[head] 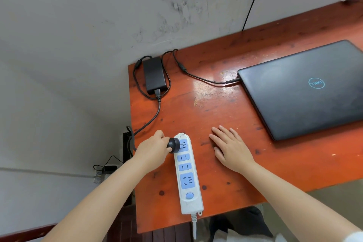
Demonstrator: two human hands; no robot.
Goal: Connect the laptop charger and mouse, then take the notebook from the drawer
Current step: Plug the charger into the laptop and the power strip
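A closed black laptop (306,88) lies at the right of the orange wooden desk (225,108). The black charger brick (154,74) sits at the desk's far left corner, and its thin cable (200,78) runs into the laptop's left side. My left hand (153,149) grips the charger's black plug (173,144), whose prongs meet the top socket of a white and blue power strip (187,175). My right hand (230,148) rests flat on the desk to the right of the strip, fingers spread. No mouse, drawer or notebook is visible.
The plug's thick cable (155,116) loops off the desk's left edge. A grey wall stands behind and to the left, with a wall outlet and adapter (107,170) low down. Another black cable (253,0) hangs down the wall behind the desk.
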